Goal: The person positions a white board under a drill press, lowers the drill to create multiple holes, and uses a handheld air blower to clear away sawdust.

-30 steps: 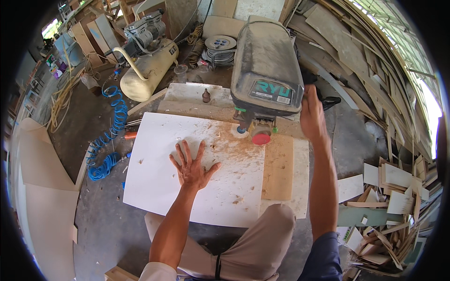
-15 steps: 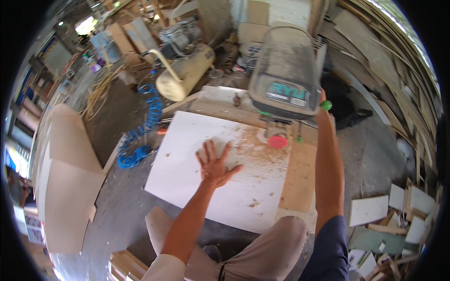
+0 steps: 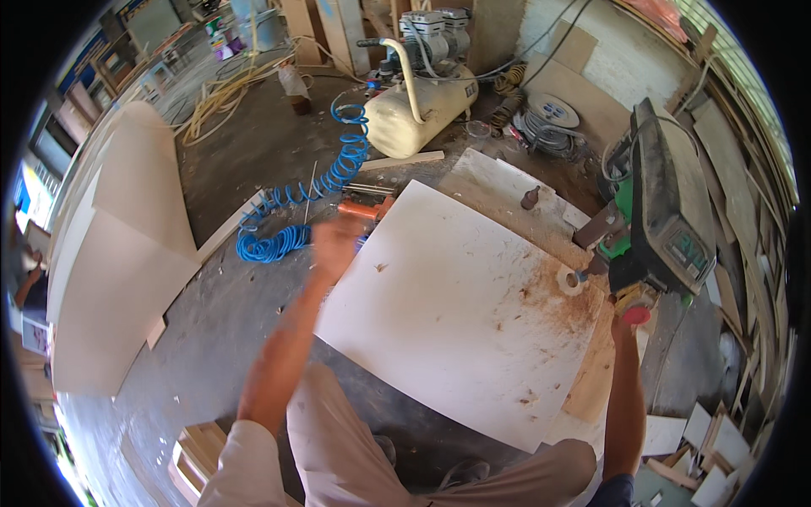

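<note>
A large white board [image 3: 439, 313] lies in front of my knees, with brown wood dust and chips over its right part. My left hand [image 3: 336, 243], smeared by motion, is at the board's left edge, close to an orange tool [image 3: 361, 209]. At the right stands a drill press [image 3: 672, 198] with a dark dusty cover and green parts. Its bit points at a pale ring-shaped spot [image 3: 570, 280] on the board. My right hand [image 3: 623, 328] is at the machine's front, beside a red button [image 3: 635, 315]; its fingers are mostly hidden.
A coiled blue air hose [image 3: 274, 241] lies left of the board. Beyond it stands a cream air compressor [image 3: 414, 110]. A cable reel [image 3: 551, 118] and a small dark bottle [image 3: 530, 198] are farther back. Large curved panels [image 3: 127, 253] stand left; board offcuts [image 3: 710, 448] lie lower right.
My left hand has lifted from the board and moved left toward the orange tool. My right hand has left the green knob for the red button. The view has turned left.
</note>
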Available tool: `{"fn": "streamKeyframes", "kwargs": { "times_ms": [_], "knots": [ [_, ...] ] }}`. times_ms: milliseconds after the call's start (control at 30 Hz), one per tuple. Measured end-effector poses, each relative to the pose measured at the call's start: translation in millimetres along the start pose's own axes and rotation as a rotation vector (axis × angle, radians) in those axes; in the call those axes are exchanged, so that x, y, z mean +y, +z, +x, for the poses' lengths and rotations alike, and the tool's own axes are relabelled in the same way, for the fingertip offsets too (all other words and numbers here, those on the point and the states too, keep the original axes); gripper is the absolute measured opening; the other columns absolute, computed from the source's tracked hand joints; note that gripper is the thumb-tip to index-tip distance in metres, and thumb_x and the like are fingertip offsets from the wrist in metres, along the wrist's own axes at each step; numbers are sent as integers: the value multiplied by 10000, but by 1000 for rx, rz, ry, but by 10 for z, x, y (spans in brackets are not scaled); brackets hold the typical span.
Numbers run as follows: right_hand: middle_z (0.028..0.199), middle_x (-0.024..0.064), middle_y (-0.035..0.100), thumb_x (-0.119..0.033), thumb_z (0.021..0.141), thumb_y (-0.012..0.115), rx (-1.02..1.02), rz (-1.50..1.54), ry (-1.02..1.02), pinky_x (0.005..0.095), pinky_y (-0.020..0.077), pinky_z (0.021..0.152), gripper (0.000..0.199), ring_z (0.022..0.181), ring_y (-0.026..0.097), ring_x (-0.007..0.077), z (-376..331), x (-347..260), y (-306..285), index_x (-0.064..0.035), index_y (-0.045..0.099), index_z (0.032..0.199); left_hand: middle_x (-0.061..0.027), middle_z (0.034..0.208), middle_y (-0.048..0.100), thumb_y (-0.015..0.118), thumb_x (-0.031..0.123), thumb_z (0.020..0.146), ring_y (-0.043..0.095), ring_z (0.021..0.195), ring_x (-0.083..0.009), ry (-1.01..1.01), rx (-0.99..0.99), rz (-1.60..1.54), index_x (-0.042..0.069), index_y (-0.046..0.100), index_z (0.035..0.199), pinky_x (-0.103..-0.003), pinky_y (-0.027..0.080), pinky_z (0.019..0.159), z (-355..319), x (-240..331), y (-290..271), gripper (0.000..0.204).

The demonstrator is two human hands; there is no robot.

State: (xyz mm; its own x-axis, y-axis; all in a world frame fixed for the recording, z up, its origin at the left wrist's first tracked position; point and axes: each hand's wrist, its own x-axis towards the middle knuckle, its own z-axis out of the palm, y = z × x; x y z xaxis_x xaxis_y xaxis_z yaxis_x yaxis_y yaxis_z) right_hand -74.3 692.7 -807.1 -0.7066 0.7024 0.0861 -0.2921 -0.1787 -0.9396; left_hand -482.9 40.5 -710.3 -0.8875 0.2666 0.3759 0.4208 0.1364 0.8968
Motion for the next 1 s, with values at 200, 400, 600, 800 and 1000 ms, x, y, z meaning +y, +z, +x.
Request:
{"fn": "streamKeyframes", "kwargs": {
  "times_ms": [200,400,600,800,1000],
  "knots": [
    [1367,-7,660,-356,1082,624,40,-337,-203,371,522,843,377,1122,650,169,-147,-400,392,-210,571,1426,-236,1151,739,687,191,917,705,1070,-441,-76,-471,738,42,723,1112,-539,560,912,432,-1643,-913,248],
    [1437,26,661,-500,1033,652,-17,-408,-84,315,518,790,529,1132,668,166,-206,-710,174,-215,557,1469,-121,1623,441,775,305,897,370,1535,-370,-69,-707,884,128,457,1545,-677,358,1163,188,-2146,-88,743],
    [1312,8,633,-447,1000,726,31,-310,12,384,544,807,523,1153,669,198,-30,-562,350,-200,539,1422,-187,1533,478,851,396,845,431,1483,-369,-37,-734,1181,103,545,1469,-664,361,1177,155,-2166,-162,754],
    [1080,25,637,-459,1041,657,246,-485,-210,378,531,713,410,936,653,193,-203,-679,721,-128,619,1281,-198,1219,684,974,340,639,661,1198,-391,-162,-570,1008,33,712,1190,-481,535,1017,279,-1828,-686,683],
    [848,42,641,-470,1083,588,362,-653,-350,372,518,619,433,720,638,189,-238,-869,1615,-56,699,1140,-190,934,769,953,267,597,755,894,-384,-13,-148,639,-9,739,1043,-495,584,817,598,-1101,-1556,566]
  ]
}}
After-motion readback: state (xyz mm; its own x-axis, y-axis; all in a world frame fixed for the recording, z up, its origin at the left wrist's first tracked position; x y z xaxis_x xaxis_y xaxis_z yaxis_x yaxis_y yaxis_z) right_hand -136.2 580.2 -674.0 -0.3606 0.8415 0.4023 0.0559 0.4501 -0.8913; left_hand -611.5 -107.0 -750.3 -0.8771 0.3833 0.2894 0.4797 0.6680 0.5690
